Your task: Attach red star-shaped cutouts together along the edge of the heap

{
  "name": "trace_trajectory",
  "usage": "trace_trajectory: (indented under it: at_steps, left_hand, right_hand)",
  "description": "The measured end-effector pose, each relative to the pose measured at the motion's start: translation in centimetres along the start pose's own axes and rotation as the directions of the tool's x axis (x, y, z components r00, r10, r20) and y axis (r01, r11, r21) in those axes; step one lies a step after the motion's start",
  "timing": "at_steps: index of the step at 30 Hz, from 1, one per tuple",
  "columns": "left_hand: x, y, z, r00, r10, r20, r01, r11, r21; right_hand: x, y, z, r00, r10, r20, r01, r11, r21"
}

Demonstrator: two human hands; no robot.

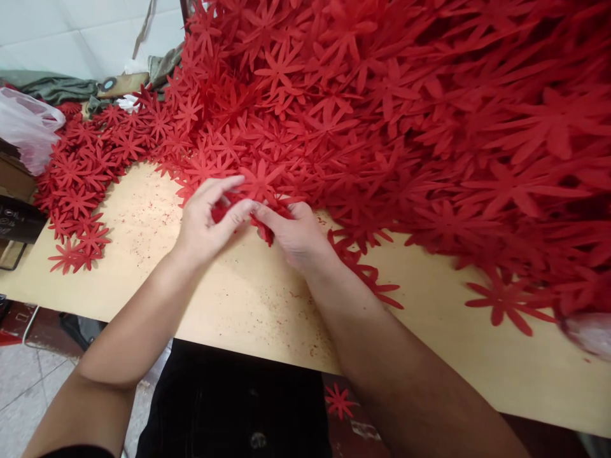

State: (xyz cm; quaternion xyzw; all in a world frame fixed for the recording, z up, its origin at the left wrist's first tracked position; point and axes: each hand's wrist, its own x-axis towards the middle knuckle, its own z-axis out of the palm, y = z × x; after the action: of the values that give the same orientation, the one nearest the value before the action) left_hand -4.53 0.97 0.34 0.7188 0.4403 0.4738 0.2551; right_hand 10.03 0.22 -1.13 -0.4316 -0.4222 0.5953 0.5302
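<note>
My left hand (205, 219) is closed, its fingers curled round red flower-shaped cutouts, partly hidden by the palm. Tip to tip with its thumb, my right hand (298, 238) pinches a small bunch of red flower-shaped cutouts (262, 230) whose petals stick out below the fingers. How many pieces the hands hold cannot be made out. Directly behind them lies a flat red flower-shaped cutout (261, 180) with long narrow petals, at the edge of a huge heap of similar cutouts (334, 108).
The heap spreads over the back and right of the pale tabletop (238, 305), with a smaller pile (79, 197) at left. Red crumbs dot the wood. A plastic bag (28, 127) sits at far left, a clear object (589, 334) at right. One cutout (339, 401) lies below the table edge.
</note>
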Motion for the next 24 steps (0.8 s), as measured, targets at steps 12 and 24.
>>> trace_trajectory:
  at_steps: [12,24]
  left_hand:
    - [1.3,-3.8,-0.6,0.963,-0.18,-0.199,0.166,0.983,-0.084]
    - [-0.5,-0.2,1.0,0.995,-0.096,0.024,0.098,0.99,-0.102]
  right_hand:
    - [0.0,0.3,-0.7,0.991,0.054,0.123,-0.062,0.996,0.061]
    - [-0.1,-0.2,-0.1,0.993,0.099,0.065,-0.099,0.995,-0.017]
